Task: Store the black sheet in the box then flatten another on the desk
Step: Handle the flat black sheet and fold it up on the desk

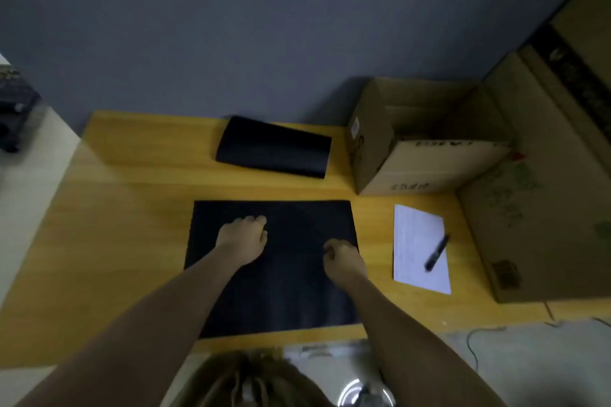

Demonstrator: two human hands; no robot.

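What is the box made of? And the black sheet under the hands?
The box looks like plain brown cardboard: dull, with folded flaps. The black sheet looks thin and bendy with a faint sheen, maybe plastic or rubber; too dim to be sure.

The one camera sits on my head, looking forward and steeply down over my forearms onto the tabletop (132,208), close in, with the grey wall (231,26) beyond it.
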